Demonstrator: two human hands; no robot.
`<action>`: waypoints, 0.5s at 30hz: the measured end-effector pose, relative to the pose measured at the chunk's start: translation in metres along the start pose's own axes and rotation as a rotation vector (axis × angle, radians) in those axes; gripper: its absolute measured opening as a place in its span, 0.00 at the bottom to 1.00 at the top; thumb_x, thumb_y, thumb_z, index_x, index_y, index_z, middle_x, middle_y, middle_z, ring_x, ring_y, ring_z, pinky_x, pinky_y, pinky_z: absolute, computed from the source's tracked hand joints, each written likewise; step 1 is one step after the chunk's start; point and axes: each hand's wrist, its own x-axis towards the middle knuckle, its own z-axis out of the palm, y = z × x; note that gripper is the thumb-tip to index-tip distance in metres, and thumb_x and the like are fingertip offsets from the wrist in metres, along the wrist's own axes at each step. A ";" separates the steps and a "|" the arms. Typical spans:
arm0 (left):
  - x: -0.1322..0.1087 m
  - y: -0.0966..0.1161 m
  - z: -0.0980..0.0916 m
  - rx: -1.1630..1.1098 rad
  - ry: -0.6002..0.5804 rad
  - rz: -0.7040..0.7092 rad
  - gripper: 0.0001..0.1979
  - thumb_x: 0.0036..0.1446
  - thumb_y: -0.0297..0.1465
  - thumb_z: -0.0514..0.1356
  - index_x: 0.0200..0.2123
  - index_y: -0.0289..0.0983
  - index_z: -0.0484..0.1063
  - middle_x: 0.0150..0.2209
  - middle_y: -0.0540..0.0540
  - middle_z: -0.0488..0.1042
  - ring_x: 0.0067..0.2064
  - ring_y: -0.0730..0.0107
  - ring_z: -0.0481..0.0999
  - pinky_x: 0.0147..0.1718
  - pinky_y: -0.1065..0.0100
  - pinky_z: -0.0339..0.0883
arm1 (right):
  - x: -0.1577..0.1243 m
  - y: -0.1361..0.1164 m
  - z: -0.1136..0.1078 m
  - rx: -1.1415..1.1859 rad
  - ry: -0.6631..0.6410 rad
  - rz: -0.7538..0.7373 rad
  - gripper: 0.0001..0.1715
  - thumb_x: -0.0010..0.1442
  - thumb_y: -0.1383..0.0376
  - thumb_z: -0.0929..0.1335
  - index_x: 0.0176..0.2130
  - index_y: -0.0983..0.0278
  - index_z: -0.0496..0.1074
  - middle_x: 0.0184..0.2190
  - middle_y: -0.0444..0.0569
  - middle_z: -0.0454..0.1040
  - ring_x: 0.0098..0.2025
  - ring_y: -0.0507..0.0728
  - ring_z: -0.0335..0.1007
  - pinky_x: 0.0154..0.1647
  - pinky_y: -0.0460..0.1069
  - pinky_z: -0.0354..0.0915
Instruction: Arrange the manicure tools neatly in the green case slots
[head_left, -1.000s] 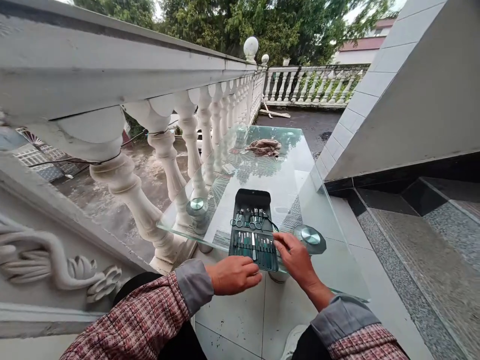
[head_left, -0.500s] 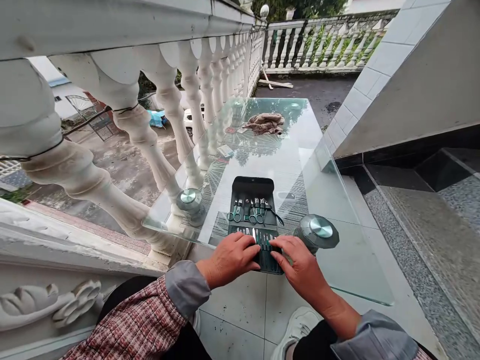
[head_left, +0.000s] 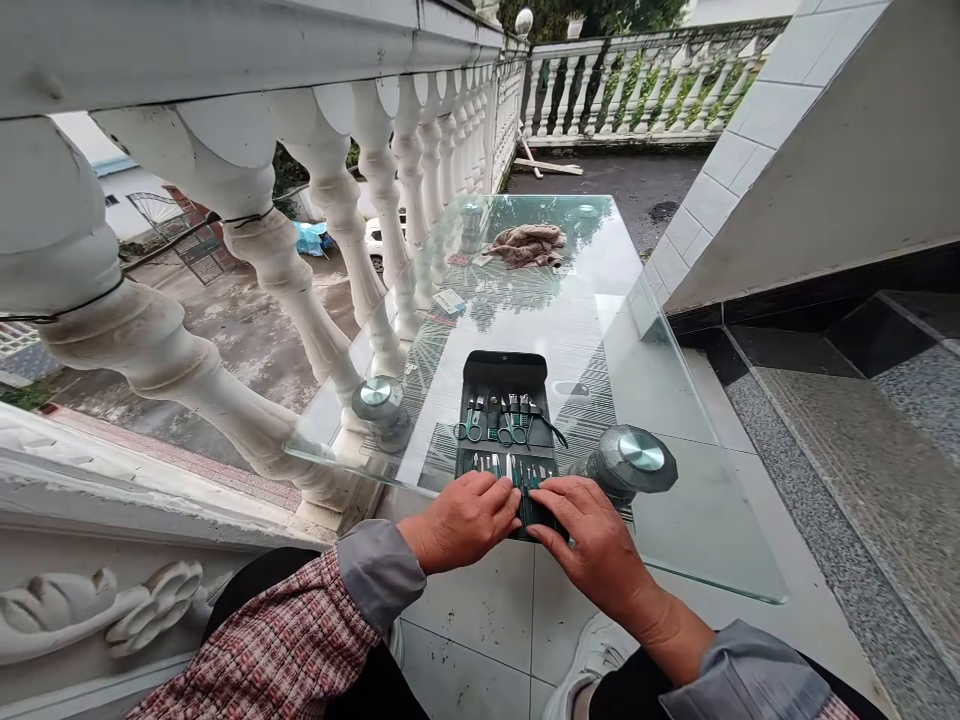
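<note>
An unfolded black manicure set case [head_left: 504,368] lies at the near edge of the glass table. Its upper half holds small scissors [head_left: 469,430], nail clippers [head_left: 519,408] and other tools under straps. Slim silver-tipped, green-handled tools [head_left: 510,466] stand in a row in the lower half. My left hand [head_left: 466,520] is closed over the lower left of the case, its fingers curled and hiding part of the row. Across from it, my right hand [head_left: 592,530] grips the lower right, index finger and thumb bent around the slots. The fingertips nearly meet mid-case.
The glass table top [head_left: 525,320] rests on round metal-capped supports [head_left: 636,455]. A crumpled brown cloth [head_left: 527,246] and a small box [head_left: 449,301] lie farther back. White balusters [head_left: 285,270] run along the left. Stone steps [head_left: 847,440] rise on the right.
My right hand has shifted slightly left and down over the lower slots. The left hand has moved slightly right and lower, uncovering more of the tool tips. The case stays in place.
</note>
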 end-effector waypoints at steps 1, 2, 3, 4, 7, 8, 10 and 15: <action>-0.001 0.000 0.001 -0.002 0.008 -0.004 0.15 0.66 0.33 0.44 0.43 0.30 0.65 0.38 0.39 0.69 0.32 0.67 0.66 0.29 0.64 0.61 | 0.000 -0.001 0.001 -0.002 0.000 -0.001 0.16 0.58 0.61 0.66 0.46 0.63 0.69 0.42 0.54 0.71 0.46 0.61 0.64 0.48 0.59 0.64; -0.001 0.000 0.001 -0.006 0.020 -0.011 0.15 0.66 0.34 0.44 0.44 0.29 0.65 0.38 0.39 0.69 0.32 0.67 0.66 0.29 0.64 0.61 | 0.001 -0.002 0.001 -0.005 0.000 -0.001 0.16 0.57 0.61 0.66 0.46 0.63 0.69 0.42 0.54 0.71 0.46 0.61 0.64 0.48 0.59 0.64; -0.001 0.000 0.002 -0.011 0.032 -0.019 0.15 0.66 0.34 0.45 0.44 0.29 0.65 0.38 0.39 0.69 0.32 0.67 0.66 0.29 0.64 0.61 | 0.002 -0.003 0.002 -0.007 0.000 0.000 0.17 0.57 0.61 0.67 0.46 0.63 0.69 0.42 0.54 0.71 0.46 0.61 0.64 0.47 0.59 0.64; -0.002 0.000 0.002 -0.017 0.041 -0.026 0.16 0.66 0.35 0.45 0.45 0.29 0.64 0.37 0.40 0.69 0.32 0.67 0.66 0.29 0.64 0.61 | 0.003 -0.004 0.002 -0.004 0.001 0.001 0.17 0.57 0.60 0.67 0.46 0.63 0.69 0.42 0.54 0.71 0.46 0.61 0.64 0.47 0.59 0.64; -0.002 0.001 0.002 -0.032 0.044 -0.045 0.17 0.66 0.35 0.45 0.47 0.28 0.63 0.37 0.40 0.69 0.32 0.66 0.67 0.29 0.64 0.62 | 0.011 -0.010 -0.007 0.032 0.056 0.029 0.17 0.57 0.61 0.66 0.47 0.62 0.69 0.42 0.54 0.71 0.47 0.61 0.65 0.49 0.60 0.64; -0.001 0.001 0.001 -0.035 0.041 -0.049 0.17 0.66 0.35 0.45 0.47 0.28 0.63 0.38 0.39 0.69 0.33 0.66 0.67 0.30 0.64 0.62 | 0.012 -0.011 -0.015 0.052 0.097 0.061 0.17 0.58 0.60 0.66 0.47 0.61 0.69 0.43 0.54 0.71 0.47 0.62 0.66 0.49 0.60 0.63; -0.001 0.001 0.001 -0.039 0.042 -0.053 0.17 0.66 0.35 0.45 0.47 0.28 0.63 0.39 0.38 0.69 0.34 0.65 0.68 0.30 0.63 0.62 | 0.008 -0.011 -0.037 0.107 0.185 0.168 0.14 0.58 0.59 0.65 0.45 0.59 0.70 0.42 0.53 0.72 0.46 0.61 0.67 0.48 0.59 0.65; 0.000 0.002 0.002 -0.042 0.004 -0.025 0.17 0.66 0.33 0.45 0.47 0.26 0.63 0.40 0.36 0.69 0.35 0.64 0.68 0.31 0.63 0.62 | -0.061 -0.008 -0.113 0.242 0.040 0.504 0.12 0.60 0.57 0.63 0.30 0.59 0.72 0.25 0.48 0.71 0.28 0.56 0.70 0.28 0.50 0.69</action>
